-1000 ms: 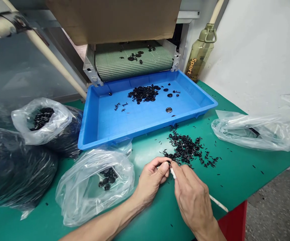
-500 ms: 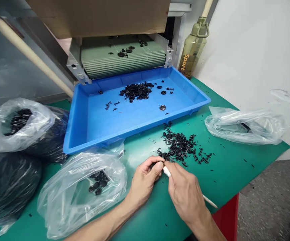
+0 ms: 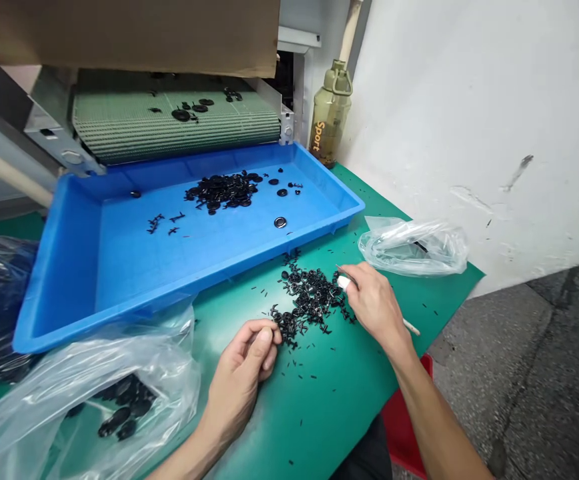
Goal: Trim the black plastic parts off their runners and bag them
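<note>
Gripping a thin stick (image 3: pixel 411 327), the right hand (image 3: pixel 375 300) has its fingers folded tightly around it, with the pale end poking out behind. Something white (image 3: pixel 343 283) shows at the fingertips; whether it is a finger wrap or part of the stick, I cannot tell. The left hand (image 3: pixel 247 353) is curled, thumb pressed to the forefinger, and any small piece inside is hidden. Between the hands lies a pile of small black parts (image 3: pixel 314 293) on the green table (image 3: pixel 319 413), just in front of the blue tray (image 3: pixel 194 280). With the stick's tip close to loose parts, a careless sweep could scatter them, perhaps off the table, and a slip could prick a finger. The clear bag (image 3: pixel 169 360) gapes near the left forearm, so a bump might spill its contents.
</note>
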`<state>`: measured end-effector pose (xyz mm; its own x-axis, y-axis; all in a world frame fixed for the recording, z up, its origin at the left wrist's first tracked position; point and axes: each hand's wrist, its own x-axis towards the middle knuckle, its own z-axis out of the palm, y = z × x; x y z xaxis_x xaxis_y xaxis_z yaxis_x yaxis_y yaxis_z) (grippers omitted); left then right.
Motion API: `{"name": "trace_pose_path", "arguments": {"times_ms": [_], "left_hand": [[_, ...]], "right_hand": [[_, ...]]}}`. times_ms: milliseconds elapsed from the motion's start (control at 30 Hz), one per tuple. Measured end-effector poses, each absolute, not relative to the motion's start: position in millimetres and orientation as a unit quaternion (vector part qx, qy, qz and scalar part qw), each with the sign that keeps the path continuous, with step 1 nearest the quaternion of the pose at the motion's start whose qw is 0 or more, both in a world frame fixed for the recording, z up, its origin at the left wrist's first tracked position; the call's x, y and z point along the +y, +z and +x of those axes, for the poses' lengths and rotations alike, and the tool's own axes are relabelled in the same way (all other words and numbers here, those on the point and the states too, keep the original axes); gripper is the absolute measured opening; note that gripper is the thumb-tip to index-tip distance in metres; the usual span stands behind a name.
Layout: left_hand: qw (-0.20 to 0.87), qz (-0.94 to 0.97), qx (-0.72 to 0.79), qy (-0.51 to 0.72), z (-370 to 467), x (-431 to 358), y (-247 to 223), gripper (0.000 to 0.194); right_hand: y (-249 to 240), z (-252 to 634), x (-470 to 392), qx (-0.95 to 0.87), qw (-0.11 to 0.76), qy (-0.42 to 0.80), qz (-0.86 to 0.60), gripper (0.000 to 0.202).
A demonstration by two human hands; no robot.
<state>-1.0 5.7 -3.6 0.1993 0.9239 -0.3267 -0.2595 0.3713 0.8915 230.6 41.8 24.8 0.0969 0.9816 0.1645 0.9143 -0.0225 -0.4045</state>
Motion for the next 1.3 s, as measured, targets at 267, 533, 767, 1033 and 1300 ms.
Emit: {"name": "trace_pose_path", "arguments": {"times_ms": [267,533,767,1033,1300], "left_hand": [[0.739,0.288,0.410,0.450,-1,13,5,0.018],[0.757,0.325,0.382,0.418,1,9,2,0.031],[0.775,0.324,0.375,0.392,-2,9,-1,0.044],[0.779,0.276,0.371,0.424,-1,10,1,0.029],[0.759,0.317,0.383,0.421,-1,7,-5,0.036]], "right_hand": [[28,248,64,-0.705,0.167,0.140,-0.675,0.032],[48,197,20,-0.655,0.266,0.395,-0.587,0.026],[33,160,8,-0.627,0.303,0.454,-0.556,0.020],[29,162,-15,-0.760,0.286,0.110,-0.573,0.041],[31,153,-25,-0.804,0.197,-0.020,-0.561,0.033]]}}
